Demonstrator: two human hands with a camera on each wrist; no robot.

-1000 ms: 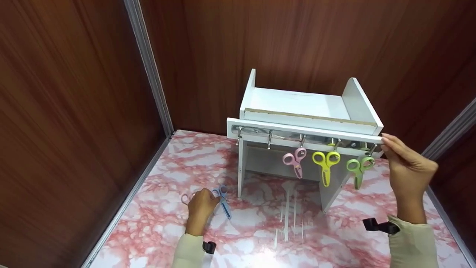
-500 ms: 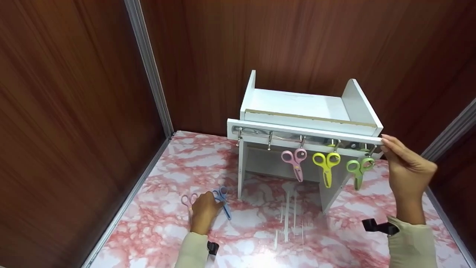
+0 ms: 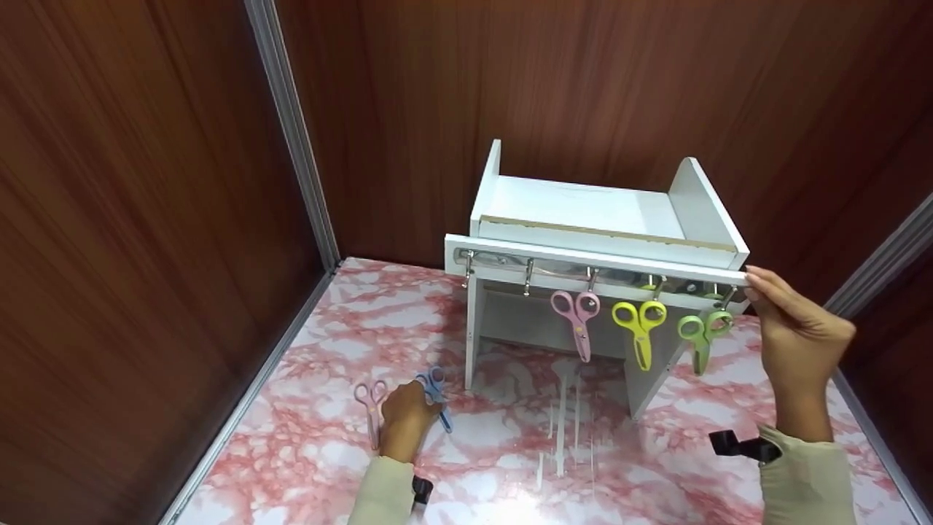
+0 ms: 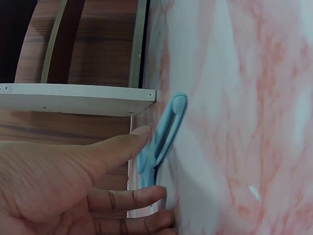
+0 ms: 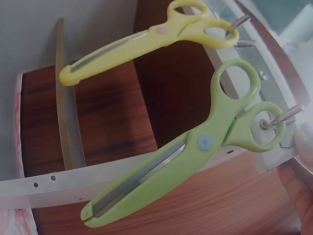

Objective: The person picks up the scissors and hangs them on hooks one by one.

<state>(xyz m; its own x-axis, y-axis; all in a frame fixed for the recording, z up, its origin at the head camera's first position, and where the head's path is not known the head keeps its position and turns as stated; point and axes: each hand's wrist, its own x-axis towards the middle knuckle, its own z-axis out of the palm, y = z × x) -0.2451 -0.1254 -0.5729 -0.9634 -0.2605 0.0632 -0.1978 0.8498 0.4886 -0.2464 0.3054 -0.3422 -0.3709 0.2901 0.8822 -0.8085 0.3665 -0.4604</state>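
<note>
Left hand (image 3: 407,412): low over the pink-and-white marbled surface (image 3: 291,437), at the pale-blue plastic scissors (image 4: 155,149). Thumb and fingers were spread apart about the scissors in the left wrist view; firm contact could not be told. The blue scissors lay flat, well in from the surface's left edge, just beside the left side panel of the white board shelf unit (image 3: 583,208), handles toward the back edge. Pale-pink plastic scissors (image 3: 372,419) lay nearer the left edge, just beside the left hand. Right hand (image 3: 805,321): thumb and fingers pinched the right end of the white bar with metal hooks (image 3: 583,257), which ran across the unit's front. From its third, fourth and fifth hooks, counted from the left, hung mauve-pink plastic scissors (image 3: 579,324), yellow plastic scissors (image 3: 640,328) and light-green plastic scissors (image 5: 195,161), blades downward.
</note>
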